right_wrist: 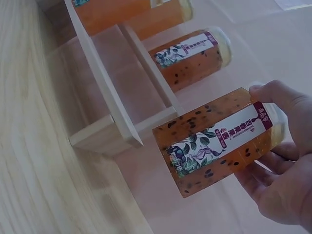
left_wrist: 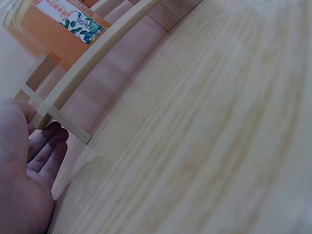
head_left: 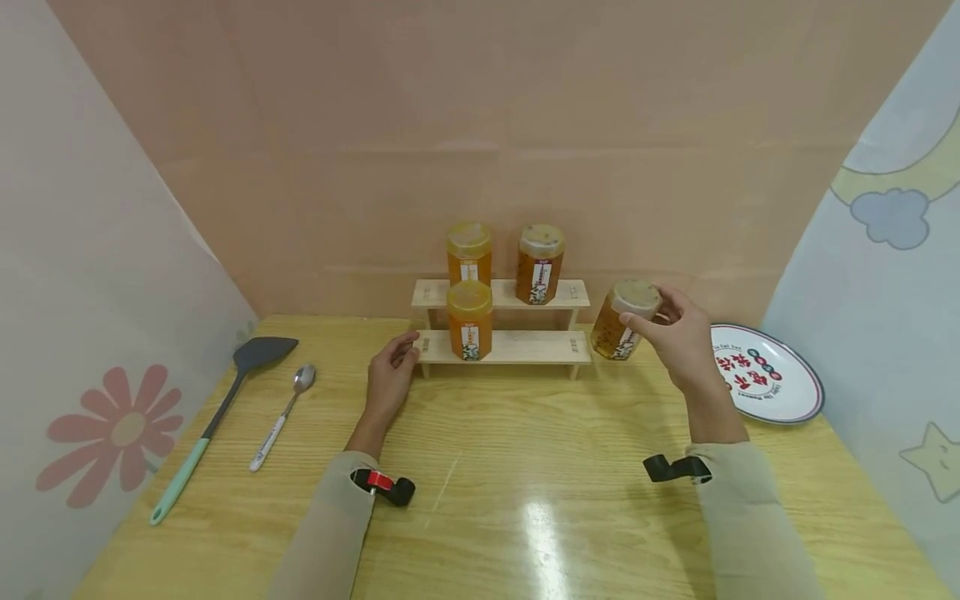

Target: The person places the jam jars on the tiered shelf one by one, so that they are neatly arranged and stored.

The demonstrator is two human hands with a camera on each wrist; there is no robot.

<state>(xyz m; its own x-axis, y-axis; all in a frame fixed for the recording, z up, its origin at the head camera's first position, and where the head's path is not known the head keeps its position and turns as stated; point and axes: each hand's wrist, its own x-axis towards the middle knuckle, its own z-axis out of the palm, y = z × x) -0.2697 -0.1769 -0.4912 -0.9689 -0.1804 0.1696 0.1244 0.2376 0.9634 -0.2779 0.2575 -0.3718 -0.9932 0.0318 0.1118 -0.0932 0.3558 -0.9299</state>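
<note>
A two-tier wooden rack [head_left: 528, 347] stands against the back wall. My left hand [head_left: 388, 379] grips the left end of its lower board, thumb at the top and fingers below in the left wrist view. Between the thumb and fingers of my right hand [head_left: 686, 342] is a lidded jar of amber jam with dark seeds [right_wrist: 214, 141]. It tilts in the air just beyond the lower board's right end. A plain orange jar [head_left: 470, 321] occupies the lower tier at left. Another orange jar [head_left: 469, 243] and a seeded jar [head_left: 540, 267] stand on the upper tier.
On the left of the table lie a spatula with a mint handle [head_left: 197, 458] and a metal spoon [head_left: 281, 421]. An oval white plate [head_left: 787, 375] with red characters is at the right, behind my right wrist. Patterned walls close both sides.
</note>
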